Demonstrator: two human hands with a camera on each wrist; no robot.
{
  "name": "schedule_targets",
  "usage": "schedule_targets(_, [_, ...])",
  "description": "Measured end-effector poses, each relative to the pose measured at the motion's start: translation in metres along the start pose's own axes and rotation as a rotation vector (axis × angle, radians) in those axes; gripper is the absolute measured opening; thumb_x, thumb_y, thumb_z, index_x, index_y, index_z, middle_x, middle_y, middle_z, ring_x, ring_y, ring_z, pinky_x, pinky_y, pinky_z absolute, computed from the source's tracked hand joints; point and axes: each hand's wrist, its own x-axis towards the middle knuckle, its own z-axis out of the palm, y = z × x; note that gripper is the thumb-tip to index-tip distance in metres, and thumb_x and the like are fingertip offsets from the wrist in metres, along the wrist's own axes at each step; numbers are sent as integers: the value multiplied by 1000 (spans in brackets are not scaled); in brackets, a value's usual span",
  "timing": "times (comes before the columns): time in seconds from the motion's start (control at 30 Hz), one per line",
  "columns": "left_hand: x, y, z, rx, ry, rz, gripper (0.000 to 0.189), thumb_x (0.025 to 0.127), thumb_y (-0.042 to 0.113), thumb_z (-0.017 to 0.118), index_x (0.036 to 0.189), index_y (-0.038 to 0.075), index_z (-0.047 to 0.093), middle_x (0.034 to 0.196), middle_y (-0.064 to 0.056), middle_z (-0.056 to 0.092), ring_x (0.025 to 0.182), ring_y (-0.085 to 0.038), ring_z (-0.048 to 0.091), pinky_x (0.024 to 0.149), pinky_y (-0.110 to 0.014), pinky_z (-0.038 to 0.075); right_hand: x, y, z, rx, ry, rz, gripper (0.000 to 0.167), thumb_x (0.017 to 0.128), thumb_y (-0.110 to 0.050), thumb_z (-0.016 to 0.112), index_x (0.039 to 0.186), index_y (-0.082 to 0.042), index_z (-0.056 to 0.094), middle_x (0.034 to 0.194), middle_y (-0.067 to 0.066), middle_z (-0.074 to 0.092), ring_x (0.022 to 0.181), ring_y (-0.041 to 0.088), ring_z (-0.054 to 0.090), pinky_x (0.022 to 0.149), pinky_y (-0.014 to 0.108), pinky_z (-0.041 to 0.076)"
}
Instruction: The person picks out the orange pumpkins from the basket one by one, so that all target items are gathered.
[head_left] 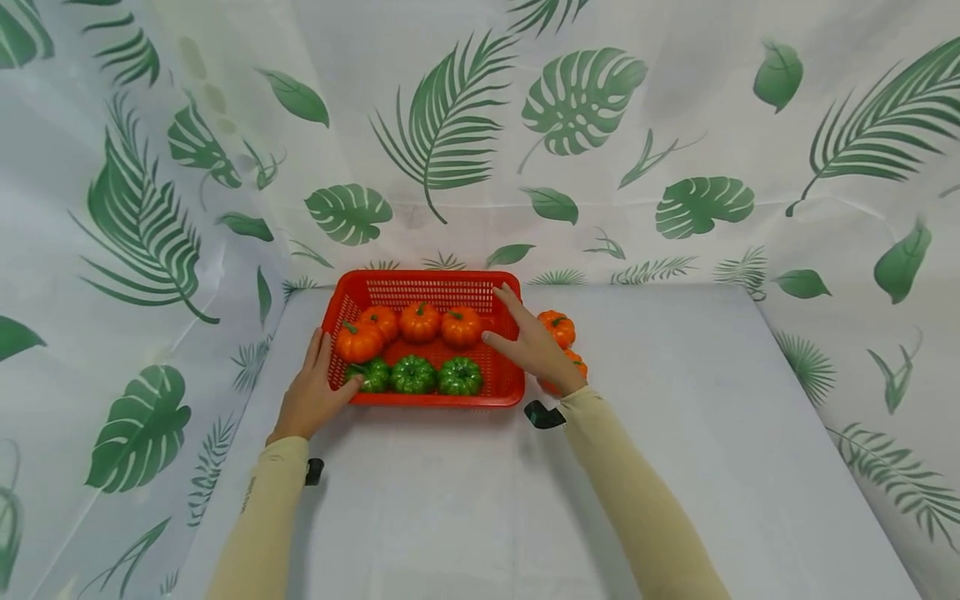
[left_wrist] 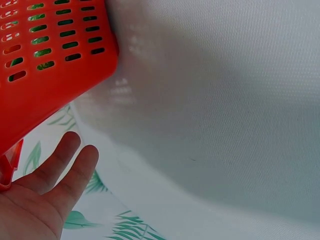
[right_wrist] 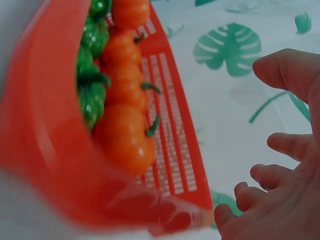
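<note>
A red plastic basket (head_left: 431,400) sits on the white table, holding several orange mini pumpkins (head_left: 419,322) and three green pumpkins (head_left: 414,375). My left hand (head_left: 311,400) lies against the basket's front left corner, its thumb over the rim beside a green pumpkin. In the left wrist view, two fingers (left_wrist: 75,172) stretch out straight, away from the basket wall. Over the basket's right end hovers my right hand (head_left: 536,342), fingers spread and thumb apart. The right wrist view shows that hand (right_wrist: 290,165) holding nothing.
Two more orange pumpkins, one at the back (head_left: 557,328) and one nearer (head_left: 570,371), lie just right of the basket, partly behind my right hand. A leaf-printed curtain (head_left: 480,167) closes the back and sides of the white table (head_left: 675,417).
</note>
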Motion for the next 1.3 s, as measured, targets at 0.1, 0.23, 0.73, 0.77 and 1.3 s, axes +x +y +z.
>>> schedule_targets(0.1, [0, -1, 0, -1, -3, 0, 103, 101, 52, 63, 172, 5, 6, 180, -10, -4, 147, -59, 37, 111, -75, 36, 8, -7, 9, 8, -25, 21, 89, 101, -49, 69, 173, -29, 22, 179, -1, 14, 159, 36, 26, 121, 68, 29])
schedule_targets(0.23, [0, -2, 1, -2, -3, 5, 102, 101, 52, 63, 172, 5, 7, 180, -10, -4, 146, -59, 39, 111, -74, 37, 18, -17, 20, -37, -49, 1, 89, 101, -51, 68, 173, -25, 23, 179, 0, 15, 159, 34, 27, 122, 66, 28])
schedule_targets(0.73, [1, -6, 2, -15, 24, 33, 102, 101, 50, 65, 172, 4, 8, 180, -11, -1, 146, -58, 39, 111, -74, 38, 60, -43, 64, -10, -171, -40, 81, 103, -50, 67, 171, -25, 32, 171, 9, 36, 155, 36, 35, 121, 61, 34])
schedule_targets(0.77, [1, -6, 2, -15, 25, 32, 102, 101, 50, 65, 172, 4, 8, 180, -11, -1, 147, -58, 39, 111, -74, 38, 63, -45, 67, -18, -178, -37, 81, 102, -52, 67, 171, -24, 33, 171, 10, 37, 154, 36, 36, 121, 62, 34])
schedule_targets(1.3, [7, -8, 1, -20, 17, 36, 101, 100, 49, 65, 173, 7, 8, 180, -10, -2, 142, -57, 45, 107, -74, 42, 100, -64, 115, -14, -345, -6, 86, 101, -55, 67, 168, -12, 36, 171, 14, 35, 154, 36, 36, 122, 60, 34])
